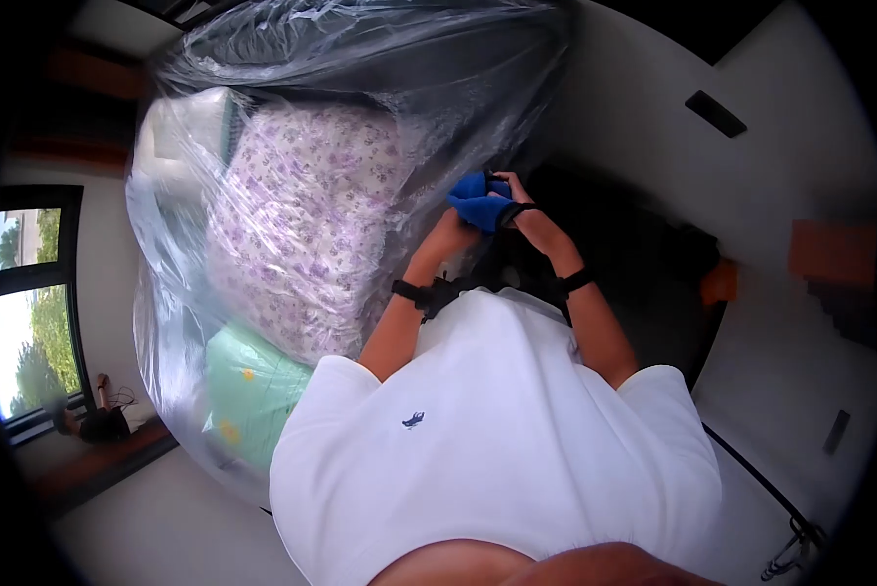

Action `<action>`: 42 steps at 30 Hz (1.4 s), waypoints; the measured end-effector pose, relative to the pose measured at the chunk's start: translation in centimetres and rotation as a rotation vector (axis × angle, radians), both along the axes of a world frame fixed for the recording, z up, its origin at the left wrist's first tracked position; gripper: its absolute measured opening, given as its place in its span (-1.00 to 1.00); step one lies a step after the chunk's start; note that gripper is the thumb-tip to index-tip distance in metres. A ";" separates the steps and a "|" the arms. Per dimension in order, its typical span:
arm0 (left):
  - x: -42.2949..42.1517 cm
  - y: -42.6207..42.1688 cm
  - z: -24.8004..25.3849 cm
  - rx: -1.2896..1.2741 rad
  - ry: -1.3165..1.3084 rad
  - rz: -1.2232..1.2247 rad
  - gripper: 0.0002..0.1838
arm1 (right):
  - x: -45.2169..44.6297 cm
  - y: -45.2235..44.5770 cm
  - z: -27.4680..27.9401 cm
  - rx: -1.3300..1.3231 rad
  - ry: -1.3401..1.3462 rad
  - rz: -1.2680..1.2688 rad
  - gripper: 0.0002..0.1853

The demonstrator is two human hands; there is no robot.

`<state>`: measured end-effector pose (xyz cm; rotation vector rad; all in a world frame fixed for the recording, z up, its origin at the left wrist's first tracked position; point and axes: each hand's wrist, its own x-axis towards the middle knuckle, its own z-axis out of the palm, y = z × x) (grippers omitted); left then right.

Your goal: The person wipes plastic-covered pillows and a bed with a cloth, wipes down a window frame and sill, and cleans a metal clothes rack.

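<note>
A crumpled bright blue cloth [482, 211] is in front of my chest, held between my two hands. My left hand [453, 230] is closed around its lower left side, with the fingers partly hidden by the cloth. My right hand [528, 217] grips the upper right side, its fingers bent over the fabric. Dark bands sit on both forearms. Just beyond my hands, a clear plastic sheet [458, 127] drapes over bedding. Under it lie a purple floral quilt [307, 210], a mint-green bedding piece with yellow flowers [253, 386] and a pale pillow [187, 132].
A window [33, 303] with dark frames is at the far left, with a dark object [104, 420] I cannot make out below it. To my right are a dark area and a small orange thing [719, 282]. Hangers [795, 552] show at the lower right.
</note>
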<state>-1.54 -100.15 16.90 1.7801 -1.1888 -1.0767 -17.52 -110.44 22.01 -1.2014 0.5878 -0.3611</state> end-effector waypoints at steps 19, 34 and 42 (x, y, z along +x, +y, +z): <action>13.2 -21.1 14.4 -0.363 -0.922 0.267 -0.54 | 5.8 -22.6 15.7 -1.366 0.178 -0.750 -0.40; 20.6 -31.6 11.0 -0.161 -0.703 0.111 -0.01 | 18.7 -29.4 10.1 -1.457 0.388 -0.467 -0.32; 19.8 -32.8 10.4 -0.073 -0.682 0.262 -0.04 | 0.5 -33.0 11.4 -1.537 0.326 -0.959 -0.42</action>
